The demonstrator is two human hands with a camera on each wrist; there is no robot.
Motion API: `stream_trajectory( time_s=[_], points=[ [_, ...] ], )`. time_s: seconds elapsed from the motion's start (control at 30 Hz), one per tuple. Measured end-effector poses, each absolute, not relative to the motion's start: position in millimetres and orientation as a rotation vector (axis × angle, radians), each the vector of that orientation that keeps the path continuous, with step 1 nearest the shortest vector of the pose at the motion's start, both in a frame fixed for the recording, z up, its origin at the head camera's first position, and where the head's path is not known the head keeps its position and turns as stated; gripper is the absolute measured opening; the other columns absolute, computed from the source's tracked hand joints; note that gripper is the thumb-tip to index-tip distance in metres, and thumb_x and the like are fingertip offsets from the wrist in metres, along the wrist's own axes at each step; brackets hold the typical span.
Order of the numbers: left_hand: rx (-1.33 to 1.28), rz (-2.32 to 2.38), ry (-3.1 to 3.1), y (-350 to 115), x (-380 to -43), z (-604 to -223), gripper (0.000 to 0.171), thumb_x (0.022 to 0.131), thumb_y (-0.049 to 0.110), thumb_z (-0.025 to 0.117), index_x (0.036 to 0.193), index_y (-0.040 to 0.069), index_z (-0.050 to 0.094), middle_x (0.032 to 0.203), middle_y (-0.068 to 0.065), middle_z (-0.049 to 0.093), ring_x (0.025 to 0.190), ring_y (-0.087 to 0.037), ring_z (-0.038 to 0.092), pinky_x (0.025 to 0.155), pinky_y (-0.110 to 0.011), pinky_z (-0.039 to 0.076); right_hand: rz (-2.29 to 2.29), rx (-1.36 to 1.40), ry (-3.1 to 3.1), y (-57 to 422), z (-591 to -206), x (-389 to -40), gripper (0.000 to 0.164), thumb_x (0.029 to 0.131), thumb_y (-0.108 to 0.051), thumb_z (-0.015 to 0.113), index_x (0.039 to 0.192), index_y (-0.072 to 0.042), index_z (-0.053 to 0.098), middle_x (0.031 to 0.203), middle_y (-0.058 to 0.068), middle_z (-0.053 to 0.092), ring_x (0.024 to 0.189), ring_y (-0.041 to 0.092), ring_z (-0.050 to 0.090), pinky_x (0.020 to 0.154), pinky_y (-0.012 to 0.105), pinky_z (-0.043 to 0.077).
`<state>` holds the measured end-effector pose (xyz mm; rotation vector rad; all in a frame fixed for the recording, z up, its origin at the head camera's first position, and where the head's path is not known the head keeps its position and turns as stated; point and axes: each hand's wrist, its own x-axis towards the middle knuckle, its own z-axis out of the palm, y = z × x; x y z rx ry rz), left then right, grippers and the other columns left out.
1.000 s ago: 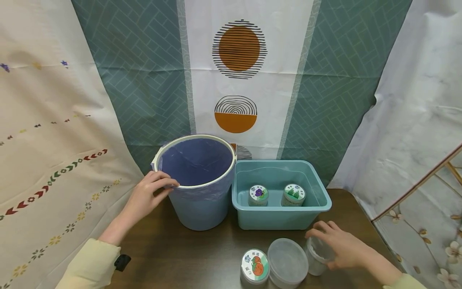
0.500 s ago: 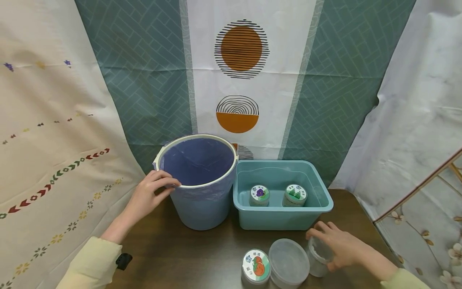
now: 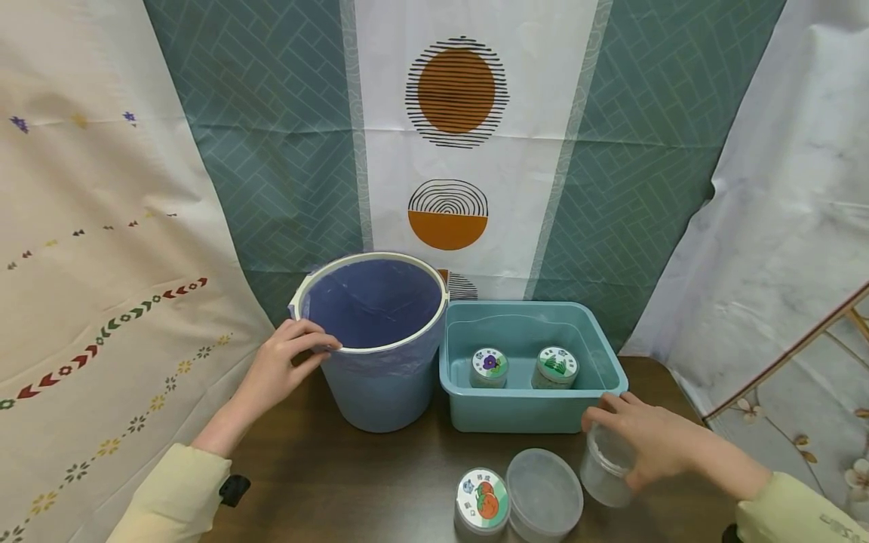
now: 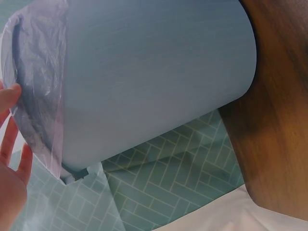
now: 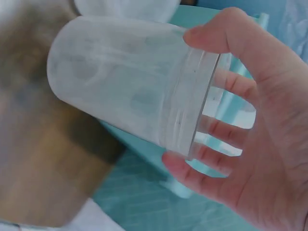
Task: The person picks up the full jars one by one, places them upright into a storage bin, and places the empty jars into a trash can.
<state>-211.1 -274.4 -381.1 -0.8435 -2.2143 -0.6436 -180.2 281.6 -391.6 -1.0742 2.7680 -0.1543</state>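
Note:
At the near left of the blue trash bin [image 3: 380, 396], my left hand [image 3: 285, 358] pinches the rim, which is covered by a thin plastic liner [image 4: 45, 72]. My right hand [image 3: 652, 437] holds a clear plastic jar [image 3: 606, 471] near its open top, thumb on one side and fingers round the other, as the right wrist view shows. The jar [image 5: 120, 79] appears slightly above the wooden table. Left of it stand a wider translucent tub [image 3: 543, 490] and a small jar with a tomato-like picture on its lid [image 3: 482, 501].
A teal plastic basin [image 3: 516, 415] sits right of the bin. Inside are a jar with a purple flower lid [image 3: 489, 366] and one with a green plant lid [image 3: 555, 366]. Patterned cloths [image 3: 271, 136] hang behind and beside the dark table [image 3: 326, 483].
My right hand has raised the clear jar slightly, and it has moved a little away from the translucent tub. The left hand stays on the bin's rim.

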Motion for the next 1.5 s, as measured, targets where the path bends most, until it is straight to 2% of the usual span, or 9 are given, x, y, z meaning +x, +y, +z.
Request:
stream_trajectory(
  time_s=[0.33,0.47,0.67,0.8,1.07,1.23,1.4,1.5],
  points=[
    [-0.851,-0.653,-2.195,-274,-211,-382,0.038,0.072,-0.009,0.08,0.097,0.019,0.076,0.094,0.005,0.066,0.09,-0.009,0.05,0.076,-0.02,0.039,-0.169,-1.262,2.642,259,-334,-194,0.07,0.062,-0.023,0.084,0.121,-0.037,0.05,0.111,-0.009,0.048,0.097,0.011,0.049,0.069,0.023,0.043],
    [-0.846,-0.656,-2.193,-274,-211,-383,0.038,0.072,-0.009,0.08,0.097,0.02,0.076,0.094,0.005,0.065,0.09,-0.009,0.05,0.076,-0.02,0.039,-0.157,-1.241,2.582,241,-312,-201,0.068,0.066,-0.023,0.084,0.123,-0.037,0.05,0.117,-0.009,0.048,0.103,0.014,0.049,0.071,0.024,0.045],
    [-0.844,-0.657,-2.197,-273,-211,-383,0.038,0.073,-0.008,0.08,0.097,0.021,0.076,0.094,0.005,0.065,0.09,-0.009,0.05,0.077,-0.02,0.039,-0.143,-1.245,2.522,212,-280,-215,0.065,0.072,-0.027,0.085,0.124,-0.04,0.049,0.121,-0.009,0.048,0.113,0.018,0.046,0.082,0.034,0.049],
    [-0.848,-0.66,-2.192,-273,-211,-384,0.038,0.072,-0.008,0.08,0.097,0.021,0.076,0.094,0.005,0.065,0.09,-0.009,0.05,0.077,-0.021,0.039,-0.121,-1.238,2.503,194,-259,-225,0.064,0.073,-0.029,0.085,0.127,-0.038,0.051,0.125,-0.004,0.049,0.115,0.021,0.047,0.084,0.039,0.051],
    [-0.843,-0.653,-2.194,-274,-212,-383,0.037,0.072,-0.008,0.08,0.097,0.02,0.076,0.094,0.005,0.065,0.09,-0.01,0.05,0.078,-0.021,0.039,-0.094,-1.221,2.478,155,-215,-242,0.065,0.077,-0.023,0.082,0.134,-0.03,0.052,0.133,0.006,0.049,0.12,0.029,0.048,0.09,0.049,0.053],
    [-0.84,-0.646,-2.204,-273,-211,-382,0.035,0.073,-0.006,0.081,0.097,0.019,0.076,0.095,0.004,0.065,0.091,-0.01,0.051,0.078,-0.021,0.039,-0.05,-1.223,2.447,127,-188,-254,0.067,0.078,-0.018,0.082,0.136,-0.029,0.052,0.138,0.008,0.047,0.125,0.031,0.045,0.095,0.05,0.052],
    [-0.828,-0.64,-2.207,-273,-210,-383,0.036,0.072,-0.007,0.081,0.096,0.02,0.076,0.094,0.005,0.065,0.091,-0.009,0.05,0.078,-0.02,0.039,-0.019,-1.258,2.418,94,-161,-267,0.069,0.077,-0.016,0.083,0.137,-0.031,0.051,0.142,0.002,0.048,0.129,0.026,0.042,0.104,0.051,0.045],
    [-0.826,-0.641,-2.205,-274,-210,-383,0.037,0.073,-0.007,0.081,0.096,0.02,0.076,0.094,0.005,0.065,0.091,-0.01,0.05,0.078,-0.021,0.039,0.04,-1.28,2.435,73,-148,-274,0.069,0.078,-0.016,0.083,0.137,-0.031,0.051,0.141,0.001,0.048,0.128,0.024,0.042,0.105,0.051,0.043]
  ],
)
